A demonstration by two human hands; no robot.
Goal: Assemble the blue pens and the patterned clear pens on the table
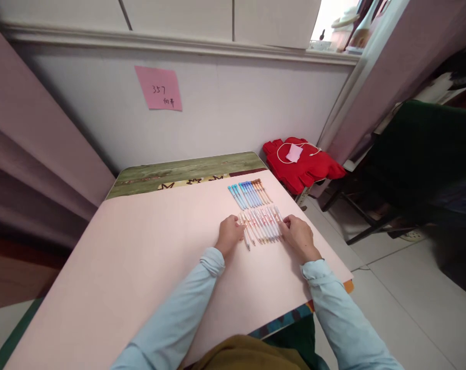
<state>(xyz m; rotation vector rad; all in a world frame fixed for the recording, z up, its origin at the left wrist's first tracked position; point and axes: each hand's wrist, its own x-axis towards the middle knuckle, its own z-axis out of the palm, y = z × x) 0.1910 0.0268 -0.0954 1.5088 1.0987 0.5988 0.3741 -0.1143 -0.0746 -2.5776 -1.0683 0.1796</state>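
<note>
A row of white pens (264,225) lies side by side on the pink table cover, with colored marks along the barrels. My left hand (229,235) is at the row's left end, its fingers closed against the outermost pen. At the opposite end, my right hand (299,239) presses bent fingertips and thumb on the rightmost pen. The leftmost pens fan a little apart, and their lower tips sit unevenly. Just beyond them is a second row of pens: light blue pens (238,197), blue-violet pens (249,194) and brown-orange pens (262,190).
The pink cover (140,267) spreads over the table, whose green wood-patterned edge (148,176) meets the wall. A red cushion-like item (300,167) with a cord sits past the right far corner. A dark chair (421,154) stands to the right. A pink note (159,88) hangs on the wall.
</note>
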